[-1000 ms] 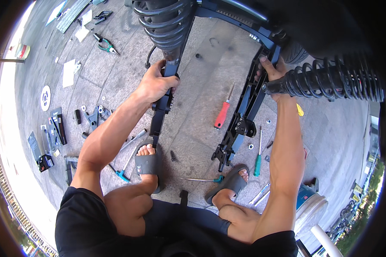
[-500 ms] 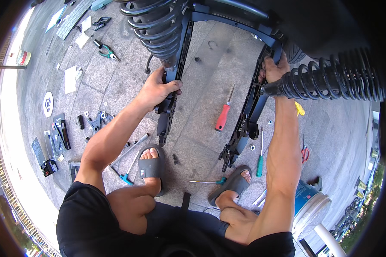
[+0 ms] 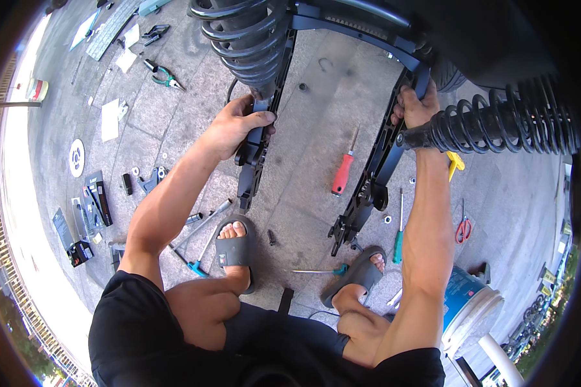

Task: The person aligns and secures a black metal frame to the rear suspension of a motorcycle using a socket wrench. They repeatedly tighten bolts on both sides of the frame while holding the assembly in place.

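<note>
A black, two-legged fork, which looks like a swingarm, reaches toward me, its crosspiece [image 3: 355, 29] at the far end. My left hand [image 3: 235, 126] is wrapped round its left leg [image 3: 250, 169], thumb on top, just below the eye of the left coil-spring shock absorber [image 3: 242, 51]. My right hand [image 3: 421, 106] grips the right leg [image 3: 374, 173] near the crosspiece, fingers curled over the inner side. Across my right wrist lies the lower eye of the right coil-spring shock absorber [image 3: 497, 124]. What joins the crosspiece beyond is dark and partly hidden.
Between the legs lies a red-handled screwdriver [image 3: 343, 173]. A green screwdriver [image 3: 398, 245], red-handled scissors [image 3: 463, 229] and a bucket [image 3: 465, 306] are at right. Pliers [image 3: 166, 79], T-handle wrenches [image 3: 197, 266] and small parts lie at left. My sandalled feet [image 3: 234, 253] flank the fork's near ends.
The view has shifted slightly, so ground items appear a little farther right. Both hands keep their grip on the fork's legs, with little visible movement.
</note>
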The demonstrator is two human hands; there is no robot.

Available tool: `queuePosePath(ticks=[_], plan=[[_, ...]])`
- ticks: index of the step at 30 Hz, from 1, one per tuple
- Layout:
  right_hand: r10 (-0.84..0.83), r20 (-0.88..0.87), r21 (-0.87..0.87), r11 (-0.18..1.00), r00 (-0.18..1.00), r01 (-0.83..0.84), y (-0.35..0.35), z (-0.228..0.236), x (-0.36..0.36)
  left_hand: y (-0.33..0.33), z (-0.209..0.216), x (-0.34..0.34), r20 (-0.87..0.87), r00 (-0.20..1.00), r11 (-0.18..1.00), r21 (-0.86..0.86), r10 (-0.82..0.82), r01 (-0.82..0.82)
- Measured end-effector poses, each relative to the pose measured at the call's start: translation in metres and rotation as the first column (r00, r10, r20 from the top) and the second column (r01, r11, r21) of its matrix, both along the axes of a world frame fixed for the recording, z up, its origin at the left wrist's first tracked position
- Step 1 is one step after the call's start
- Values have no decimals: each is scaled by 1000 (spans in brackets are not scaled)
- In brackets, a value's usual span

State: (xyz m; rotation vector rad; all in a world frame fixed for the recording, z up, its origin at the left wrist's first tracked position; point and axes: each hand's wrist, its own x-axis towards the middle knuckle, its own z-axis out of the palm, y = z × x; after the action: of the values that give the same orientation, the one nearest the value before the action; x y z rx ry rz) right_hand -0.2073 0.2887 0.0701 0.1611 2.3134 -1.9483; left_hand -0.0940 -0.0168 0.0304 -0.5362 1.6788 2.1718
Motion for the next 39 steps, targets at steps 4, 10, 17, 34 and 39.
queuePosePath(ticks=[4, 10, 17, 34, 39], plan=[[-13, 58, 110, 994, 998, 7, 3, 8, -6, -51, 28, -14, -21, 957, 852, -461, -288, 246], [60, 122, 38, 997, 991, -65, 7, 6, -9, -77, 42, -120, -690, 724, 837, -405, -17, -367], [53, 206, -49, 998, 977, -44, 5, -8, -7, -41, 34, -163, -629, 772, 955, -166, 90, -247], [90, 117, 77, 992, 989, -99, 13, -6, -17, -27, 29, -163, -624, 774, 980, -69, 104, -187], [107, 64, 100, 989, 992, -113, 14, -7, -14, -21, 28, -164, -622, 776, 983, -57, 101, -174]])
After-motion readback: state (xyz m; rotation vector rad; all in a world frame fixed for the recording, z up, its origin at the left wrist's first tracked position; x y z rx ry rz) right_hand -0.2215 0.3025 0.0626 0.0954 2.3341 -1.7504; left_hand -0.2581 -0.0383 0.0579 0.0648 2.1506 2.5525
